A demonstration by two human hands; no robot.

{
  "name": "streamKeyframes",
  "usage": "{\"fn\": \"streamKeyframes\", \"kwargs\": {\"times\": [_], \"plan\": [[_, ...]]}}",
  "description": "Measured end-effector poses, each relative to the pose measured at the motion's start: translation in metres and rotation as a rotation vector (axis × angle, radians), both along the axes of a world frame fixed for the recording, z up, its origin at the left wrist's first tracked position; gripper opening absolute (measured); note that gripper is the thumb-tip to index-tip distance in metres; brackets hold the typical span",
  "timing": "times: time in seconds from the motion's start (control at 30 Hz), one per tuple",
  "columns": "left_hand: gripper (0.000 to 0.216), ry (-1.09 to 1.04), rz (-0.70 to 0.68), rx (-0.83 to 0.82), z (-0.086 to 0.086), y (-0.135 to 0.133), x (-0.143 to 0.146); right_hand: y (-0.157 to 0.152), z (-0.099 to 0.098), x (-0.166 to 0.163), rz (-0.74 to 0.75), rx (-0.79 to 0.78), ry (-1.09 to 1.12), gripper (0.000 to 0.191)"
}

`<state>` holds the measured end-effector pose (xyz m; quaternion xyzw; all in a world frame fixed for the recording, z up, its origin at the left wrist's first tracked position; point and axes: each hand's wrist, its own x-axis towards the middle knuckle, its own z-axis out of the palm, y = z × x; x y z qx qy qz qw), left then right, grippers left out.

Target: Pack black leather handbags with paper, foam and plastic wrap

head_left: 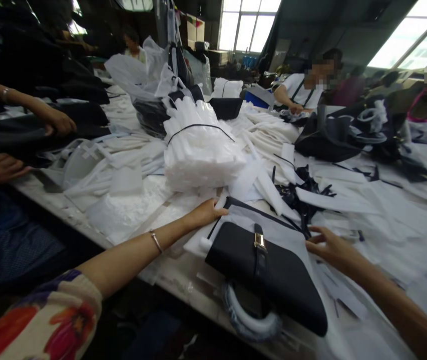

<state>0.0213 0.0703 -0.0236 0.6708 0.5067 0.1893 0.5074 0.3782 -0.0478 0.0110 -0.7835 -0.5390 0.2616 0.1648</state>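
A black handbag [273, 265] lies on the table in front of me, with a gold-toned clasp [259, 241] on its strap. Its curved handle [251, 320], wrapped in clear plastic, points toward me. A thin white sheet [273, 220] lies around the bag's far side. My left hand [213, 211] is closed on the bag's far left corner; its fingertips are partly hidden. At the far right corner, my right hand [326, 246] touches the edge of the sheet, thumb and fingers apart.
A strapped bundle of white foam [201, 145] stands beyond the bag. Black straps [307, 195] and loose white foam strips [333, 200] lie to the right. Another person's hand [61, 120] works at the left; a co-worker [307, 85] is across the table near dark bags [326, 135].
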Motion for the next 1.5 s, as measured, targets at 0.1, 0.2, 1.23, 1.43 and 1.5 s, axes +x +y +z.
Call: {"fn": "streamKeyframes", "kwargs": {"times": [0.1, 0.2, 1.23, 1.43, 1.5], "plan": [[0.034, 0.009, 0.000, 0.009, 0.000, 0.000, 0.002, 0.010, 0.050, -0.027, 0.028, 0.352, -0.355, 0.052], [0.035, 0.022, 0.002, 0.005, 0.000, 0.001, 0.004, 0.019, 0.078, -0.086, 0.372, 0.580, -0.214, 0.043], [0.036, -0.057, -0.006, -0.450, 0.040, 0.037, -0.076, 0.013, -0.031, -0.148, 0.965, 0.391, -0.149, 0.078], [0.025, -0.341, 0.013, -0.500, 0.036, 0.010, -0.071, 0.013, -0.024, -0.149, 0.964, 0.257, -0.174, 0.072], [0.019, -0.600, 0.159, -0.597, 0.039, 0.013, -0.078, 0.013, -0.024, -0.150, 0.963, 0.255, -0.169, 0.072]]}}
